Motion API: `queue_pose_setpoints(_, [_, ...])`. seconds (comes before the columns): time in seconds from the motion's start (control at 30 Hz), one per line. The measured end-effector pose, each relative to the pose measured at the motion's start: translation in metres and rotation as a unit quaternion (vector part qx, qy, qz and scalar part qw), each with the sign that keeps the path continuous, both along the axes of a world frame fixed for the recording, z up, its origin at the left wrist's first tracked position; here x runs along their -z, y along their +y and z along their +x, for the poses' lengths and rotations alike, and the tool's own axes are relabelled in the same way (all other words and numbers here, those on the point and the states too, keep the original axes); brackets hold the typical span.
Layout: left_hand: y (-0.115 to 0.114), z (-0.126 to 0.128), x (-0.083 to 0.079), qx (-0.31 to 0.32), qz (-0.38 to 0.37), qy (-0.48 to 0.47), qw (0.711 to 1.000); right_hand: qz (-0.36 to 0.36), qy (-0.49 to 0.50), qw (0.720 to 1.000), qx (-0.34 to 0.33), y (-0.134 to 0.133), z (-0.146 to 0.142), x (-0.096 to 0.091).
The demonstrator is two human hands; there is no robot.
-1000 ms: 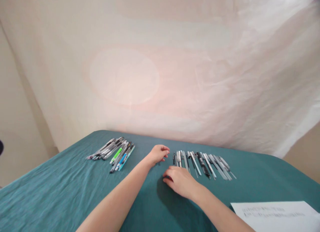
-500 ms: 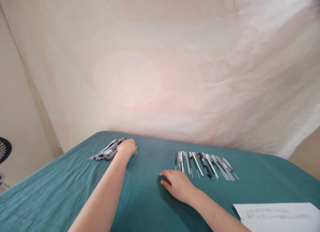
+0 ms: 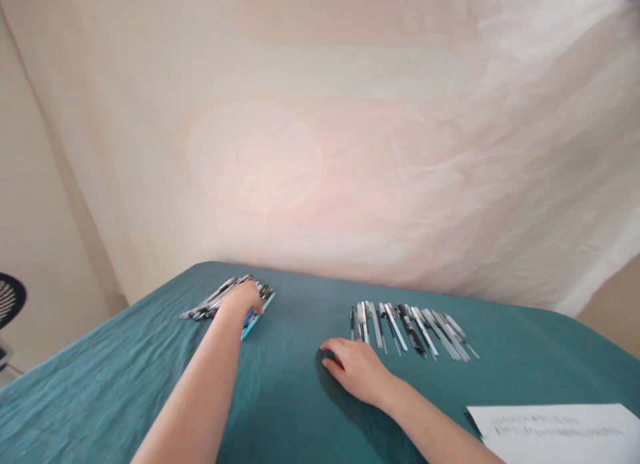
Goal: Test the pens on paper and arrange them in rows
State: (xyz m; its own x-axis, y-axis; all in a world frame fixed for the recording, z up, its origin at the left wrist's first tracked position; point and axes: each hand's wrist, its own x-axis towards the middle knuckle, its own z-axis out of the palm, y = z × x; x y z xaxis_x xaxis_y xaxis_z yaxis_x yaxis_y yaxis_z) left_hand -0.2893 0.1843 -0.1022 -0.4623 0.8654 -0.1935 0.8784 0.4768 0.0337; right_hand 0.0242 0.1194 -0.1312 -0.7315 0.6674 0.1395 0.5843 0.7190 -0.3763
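My left hand [image 3: 245, 298] reaches over a heap of pens [image 3: 215, 301] at the far left of the table, palm down. Its back covers most of the fingers, so I cannot see whether they grip a pen. Beside its fingertips, a light-blue pen [image 3: 255, 323] lies slanted at the heap's right edge. My right hand [image 3: 357, 371] rests on the cloth with thumb and forefinger apart and holds nothing I can see. Just beyond it, a row of pens [image 3: 395, 327] lies side by side, some white, some black, some clear; the hand hides the lower ends of the leftmost ones.
A green-blue cloth [image 3: 290, 384] covers the table. A white sheet with writing [image 3: 555, 431] lies at the front right. Behind the table hangs a pale, creased sheet [image 3: 350, 151]. Part of a black fan [image 3: 9, 301] shows at the left edge.
My left hand has shifted slightly left and down over the heap, uncovering pens at its right side, the light-blue one among them. My right hand has stayed in place.
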Motion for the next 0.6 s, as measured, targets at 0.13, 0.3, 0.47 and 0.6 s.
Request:
queue_pose_setpoints(0.13, [0.0, 0.004, -0.001, -0.002, 0.002, 0.003, 1.0, 0.001, -0.003, 1.0, 0.001, -0.001, 0.0, -0.001])
queue_pose_setpoints(0.3, [-0.006, 0.015, -0.006, -0.014, 0.016, 0.001, 1.0, 0.009, -0.006, 1.0, 0.0, -0.001, 0.0, -0.001])
queue_pose_setpoints(0.47, [-0.01, 0.022, -0.011, -0.013, 0.043, -0.012, 0.999, 0.01, -0.002, 1.0, 0.0, 0.0, 0.0, 0.002])
queue_pose_setpoints(0.6, [-0.01, 0.03, -0.02, 0.02, 0.068, -0.048, 0.996, 0.005, 0.011, 1.0, -0.001, 0.0, 0.0, 0.003])
